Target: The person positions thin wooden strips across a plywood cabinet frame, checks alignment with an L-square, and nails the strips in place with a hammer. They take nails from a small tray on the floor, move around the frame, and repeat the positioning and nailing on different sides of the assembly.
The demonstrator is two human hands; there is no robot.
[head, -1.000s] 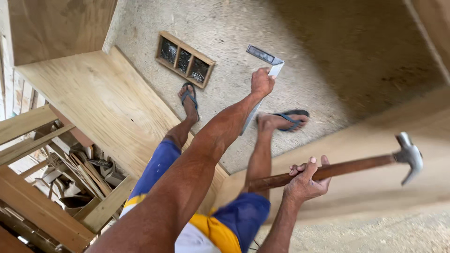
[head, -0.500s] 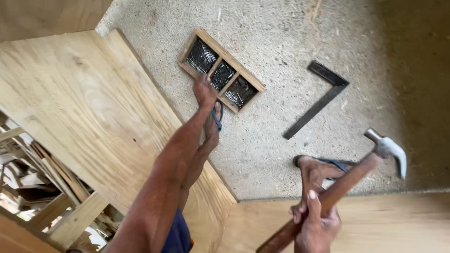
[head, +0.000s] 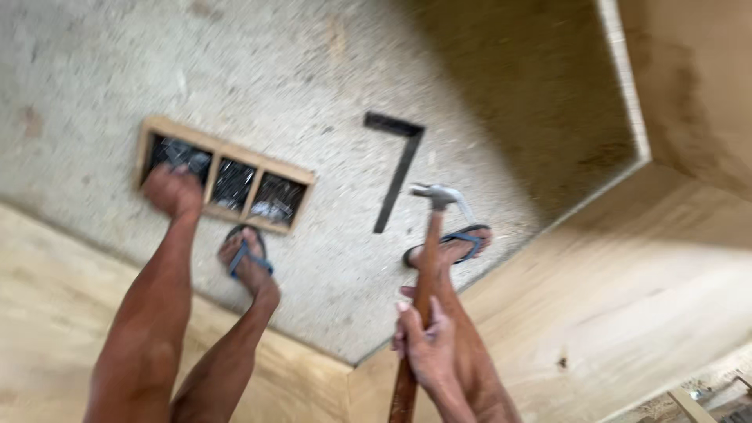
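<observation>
Currently I log left hand point(head: 174, 190) reaching into nail tray point(head: 223, 174), grip unclear; right hand point(head: 423, 345) clenched around hammer point(head: 427, 258), square point(head: 398, 164) at twelve o'clock.

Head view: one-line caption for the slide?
Left hand reaches into a compartmented wooden tray; right hand holds a hammer.

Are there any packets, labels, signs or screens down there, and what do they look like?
No packets, labels, signs or screens show.
Nearest to a container: a wooden tray on the gritty floor, oblong, pale frame, three compartments of dark small bits; the left hand reaches into its left compartment.
Right hand holds a hammer, brown handle, grey head.
</observation>
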